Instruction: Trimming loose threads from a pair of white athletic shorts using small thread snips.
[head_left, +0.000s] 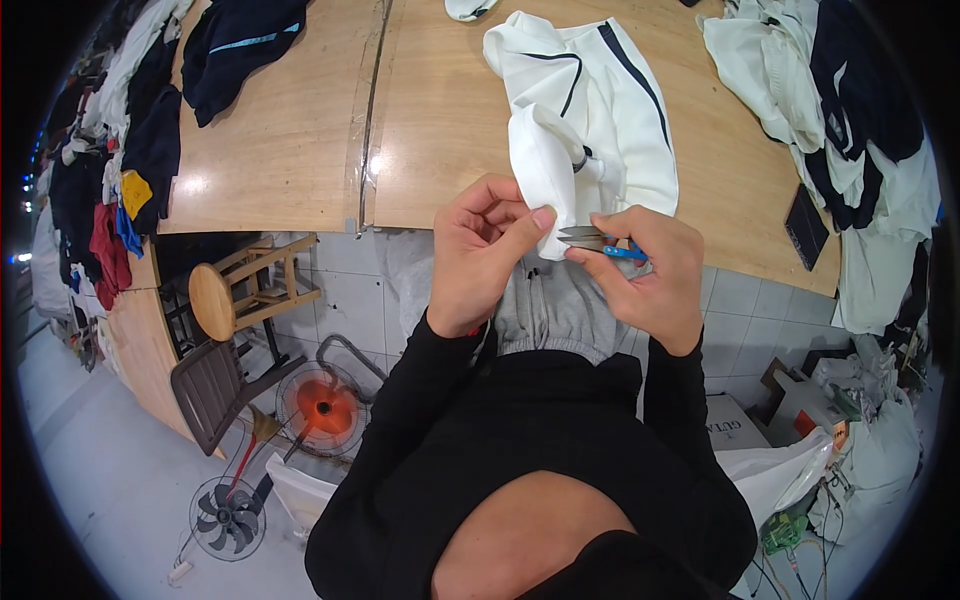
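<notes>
Head view, far left: limp cloth in navy, white and red hangs in a heap point(120, 180), beside a smooth wooden table point(270, 170) bearing a folded navy garment point(240, 60) with a pale blue stripe. Below stand a round-seated wooden stool point(212, 302) and an orange-centred fan point(325, 408). Left hand point(475, 255), fingers curled, thumb laid over, pinches the edge of a soft white garment point(625, 115), navy-striped and rumpled, which lies on the table near its front edge. Just beside, the right hand point(652, 262) grips blue-handled metal snips point(622, 252) between thumb and bent fingers, blades pointing left at the cloth; whether they touch it, I cannot tell. Far right, crumpled white and navy clothes point(790, 85) pile up.
</notes>
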